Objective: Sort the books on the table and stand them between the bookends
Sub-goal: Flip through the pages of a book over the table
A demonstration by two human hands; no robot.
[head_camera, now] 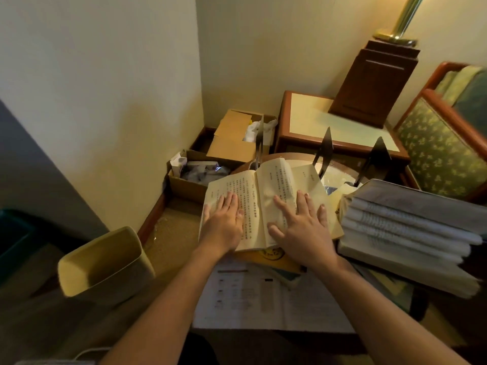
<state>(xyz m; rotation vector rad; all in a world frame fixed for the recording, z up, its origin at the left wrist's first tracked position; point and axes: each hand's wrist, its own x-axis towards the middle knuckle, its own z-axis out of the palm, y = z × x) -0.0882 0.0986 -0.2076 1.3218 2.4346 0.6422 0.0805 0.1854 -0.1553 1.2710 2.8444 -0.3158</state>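
Hands press flat, fingers spread: left hand (pixel 224 222) and right hand (pixel 303 227) on an open book (pixel 253 191). Closing it squarely first would help it stand between the bookends (pixel 325 150).

Two arms of one person, seen from wearer's own viewpoint. left forearm (pixel 163 306) bare from wrist to bottom frame edge; right forearm (pixel 382 306) likewise bare. Both left hand (pixel 225 222) and right hand (pixel 303 230) bare to fingertips. Visible fingernails (pixel 322 207) short, rounded, plain. Low between arms, dark patch (pixel 200 349), perhaps clothing; too dim to tell.
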